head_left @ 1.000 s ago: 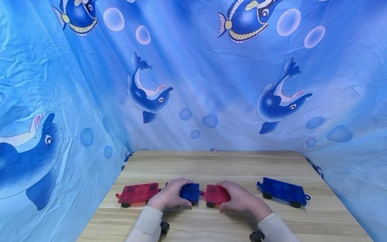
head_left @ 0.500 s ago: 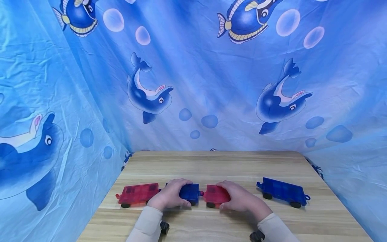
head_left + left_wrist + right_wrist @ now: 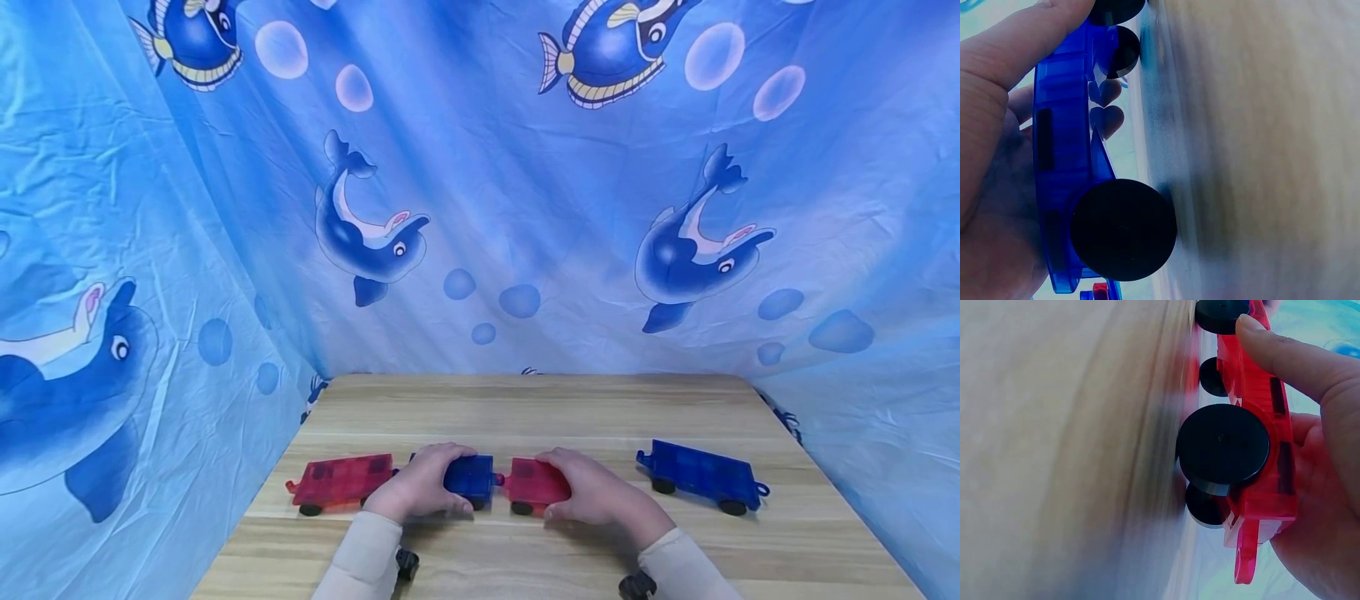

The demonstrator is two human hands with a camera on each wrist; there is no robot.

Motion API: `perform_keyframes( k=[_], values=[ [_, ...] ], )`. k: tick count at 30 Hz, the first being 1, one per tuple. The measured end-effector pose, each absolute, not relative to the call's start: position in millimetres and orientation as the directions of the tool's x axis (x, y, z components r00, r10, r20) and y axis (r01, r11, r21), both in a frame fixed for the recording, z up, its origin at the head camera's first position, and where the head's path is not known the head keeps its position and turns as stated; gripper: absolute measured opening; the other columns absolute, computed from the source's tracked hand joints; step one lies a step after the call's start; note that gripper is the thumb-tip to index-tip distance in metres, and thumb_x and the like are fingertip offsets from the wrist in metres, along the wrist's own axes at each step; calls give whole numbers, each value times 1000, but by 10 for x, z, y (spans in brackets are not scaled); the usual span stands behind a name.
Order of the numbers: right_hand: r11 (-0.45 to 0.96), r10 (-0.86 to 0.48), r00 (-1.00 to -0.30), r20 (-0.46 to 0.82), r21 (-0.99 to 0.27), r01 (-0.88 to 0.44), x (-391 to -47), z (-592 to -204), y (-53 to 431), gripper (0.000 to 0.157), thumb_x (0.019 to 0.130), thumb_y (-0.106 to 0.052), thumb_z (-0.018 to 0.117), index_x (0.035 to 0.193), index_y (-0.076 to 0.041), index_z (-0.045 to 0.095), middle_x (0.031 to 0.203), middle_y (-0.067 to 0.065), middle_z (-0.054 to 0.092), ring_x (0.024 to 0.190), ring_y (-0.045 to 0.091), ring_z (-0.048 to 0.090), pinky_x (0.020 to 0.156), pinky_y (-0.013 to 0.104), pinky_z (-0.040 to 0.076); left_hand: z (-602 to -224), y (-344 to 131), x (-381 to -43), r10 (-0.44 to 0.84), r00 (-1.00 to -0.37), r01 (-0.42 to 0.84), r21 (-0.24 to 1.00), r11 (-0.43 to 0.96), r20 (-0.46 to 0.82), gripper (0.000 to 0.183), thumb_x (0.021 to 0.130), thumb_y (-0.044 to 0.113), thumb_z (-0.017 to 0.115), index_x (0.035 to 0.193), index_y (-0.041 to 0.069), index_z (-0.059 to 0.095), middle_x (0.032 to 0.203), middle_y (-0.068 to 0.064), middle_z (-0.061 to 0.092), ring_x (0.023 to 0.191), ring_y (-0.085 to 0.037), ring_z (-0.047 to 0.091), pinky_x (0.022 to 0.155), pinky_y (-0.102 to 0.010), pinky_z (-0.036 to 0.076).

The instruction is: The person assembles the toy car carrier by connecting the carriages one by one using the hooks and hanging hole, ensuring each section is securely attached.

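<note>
With thumb and fingers across its width, my left hand grips a translucent blue toy train car. Its black wheel and side show large in the left wrist view. Just to the right, my right hand holds a translucent red train car the same way; a loop hitch sticks out from its end in the right wrist view. A small red coupling bridges the gap between these two cars. Another red car stands in line behind the blue one, its right end by my left hand.
A separate blue car stands to the right, angled, with a hook at one end and a loop at the other. All stand on a wood-grain table. A blue sea-print curtain surrounds the table's back and sides.
</note>
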State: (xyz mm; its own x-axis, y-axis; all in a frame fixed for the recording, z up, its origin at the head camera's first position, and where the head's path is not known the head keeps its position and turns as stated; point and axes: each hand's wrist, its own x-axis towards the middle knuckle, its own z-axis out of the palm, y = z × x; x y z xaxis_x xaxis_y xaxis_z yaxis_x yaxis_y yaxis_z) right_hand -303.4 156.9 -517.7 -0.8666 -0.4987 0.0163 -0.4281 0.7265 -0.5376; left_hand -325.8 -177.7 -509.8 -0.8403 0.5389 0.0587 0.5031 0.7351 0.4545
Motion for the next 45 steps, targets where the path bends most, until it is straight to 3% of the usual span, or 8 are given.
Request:
perform_keyframes(
  k=[18,24,31,37,41,45],
  values=[
    [737,-454,-889,64,-533,-415,-2924,-5147,1852,93,79,-52,90,155,-14,52,140,1,61,125,23,58,102,54,51,-5128,-1851,-3247,524,-849,489,457,742,57,88,76,52,92,151,21,57,150,-1,57,139,-34,50,110,-60,43],
    [727,-395,-914,94,-577,-373,-2846,-5105,2056,88,82,-52,88,154,-16,53,149,6,56,137,34,52,108,62,45,-5118,-1903,-3231,509,-859,468,484,739,53,87,76,48,93,150,21,58,149,-1,57,137,-35,50,108,-59,45],
    [714,-351,-923,161,-591,-375,-2781,-5079,2305,78,86,-50,85,150,-16,57,145,4,60,132,33,58,107,60,47,-5120,-1952,-3209,502,-864,456,497,738,48,86,76,47,93,149,20,57,148,-3,57,137,-36,50,108,-60,45],
    [721,-282,-948,147,-619,-311,-2758,-5031,2526,74,87,-48,84,149,-17,58,148,10,57,138,40,52,107,63,45,-5135,-2009,-3204,486,-873,440,508,741,47,86,75,48,94,148,21,58,148,-3,58,136,-37,50,106,-61,46],
    [754,-235,-959,160,-592,-283,-2745,-4971,2736,84,86,-62,78,151,-14,56,152,18,53,140,46,47,109,67,41,-5131,-2035,-3202,479,-877,431,516,740,46,86,74,48,94,148,21,58,147,-4,58,136,-38,49,106,-62,45],
    [795,-170,-969,178,-557,-241,-2742,-4978,2977,88,87,-63,77,153,-11,52,153,24,49,138,52,46,105,71,41,-5137,-2070,-3215,475,-879,427,519,740,47,86,75,48,94,148,21,58,148,-5,57,137,-39,49,106,-63,45]
  ],
)
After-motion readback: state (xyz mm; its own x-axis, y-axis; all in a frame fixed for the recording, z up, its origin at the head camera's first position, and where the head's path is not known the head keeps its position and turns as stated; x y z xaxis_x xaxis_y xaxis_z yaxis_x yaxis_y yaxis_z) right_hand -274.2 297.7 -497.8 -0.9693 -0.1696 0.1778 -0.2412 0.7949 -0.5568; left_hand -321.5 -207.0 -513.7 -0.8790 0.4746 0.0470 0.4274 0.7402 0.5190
